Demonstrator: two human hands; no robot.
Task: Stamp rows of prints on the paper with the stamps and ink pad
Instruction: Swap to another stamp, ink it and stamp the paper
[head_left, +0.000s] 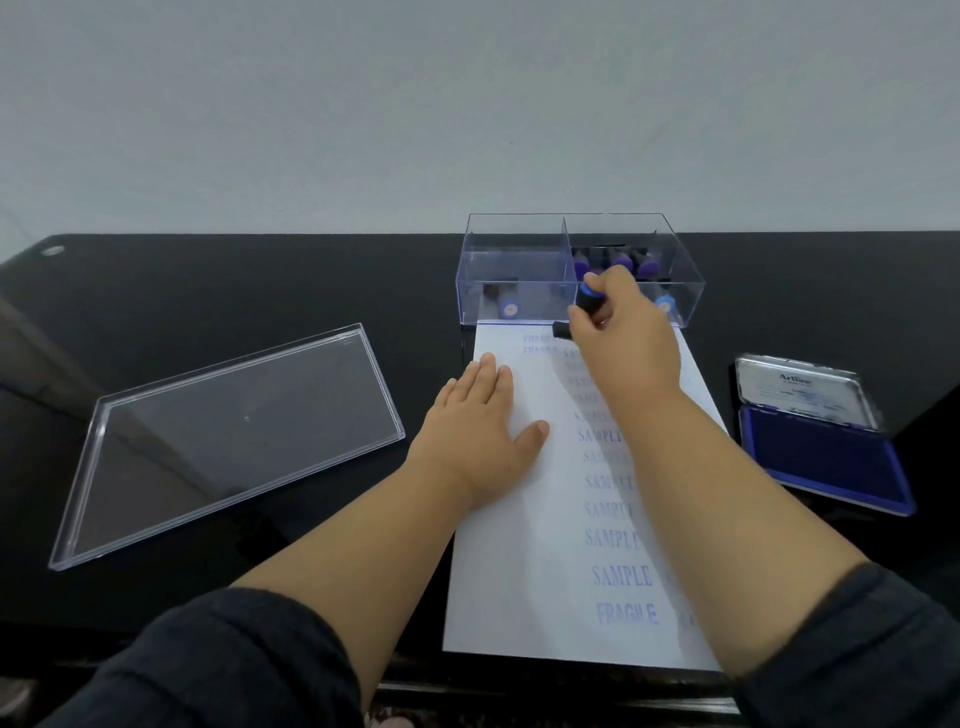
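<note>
Paper: white sheet (540, 597) lay lengthwise at lower centre of the frame on the black table (208, 291), its far edge touching the clear box, so that we could stamp from top to bottom.
Left hand: our left hand (480, 415) lay flat with straight fingers on the sheet's left margin, left of the prints; we judged that it pinned the paper against sliding.
Right hand: our right hand (621, 332) gripped a black stamp (584, 306) with a blue cap, tilted, its base at the sheet's top edge, just in front of the box.
Prints: a column of blue SAMPLE marks (621, 574) ran down the middle, with FRAGILE at the foot and at the top left; further marks at the right were hidden by the forearm.
Ink pad: the ink pad (826, 462) sat open at centre right, just beside the sheet, within reach of the stamping hand.
Box: the divided clear box (519, 260) at upper centre held the other stamps.
Lid: the clear lid (228, 436) lay at centre left, well apart from the paper.
</note>
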